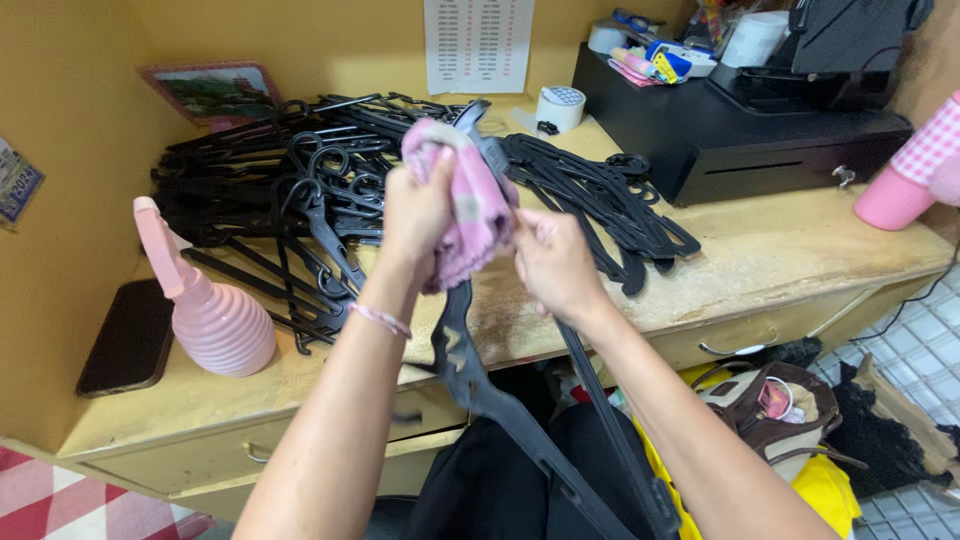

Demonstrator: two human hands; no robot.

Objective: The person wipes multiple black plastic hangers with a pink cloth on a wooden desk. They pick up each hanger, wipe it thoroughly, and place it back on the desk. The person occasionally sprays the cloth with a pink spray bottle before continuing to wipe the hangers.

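Note:
My left hand (415, 215) grips a pink cloth (470, 205) that is wrapped around a black plastic hanger (460, 350). My right hand (555, 265) holds the same hanger just right of the cloth, fingers closed on its bar. The hanger runs from the desk down toward my lap. Behind my hands lies a big pile of black hangers (290, 175) on the wooden desk (760, 265), with a second heap of black hangers (600, 195) to the right.
A pink spray bottle (205, 310) and a dark phone (128, 338) sit at the left. A black cash drawer (740, 135) stands at the back right, a tape roll (558, 105) beside it. A pink checked object (915, 165) is at the right edge. An open bag (770, 405) lies below.

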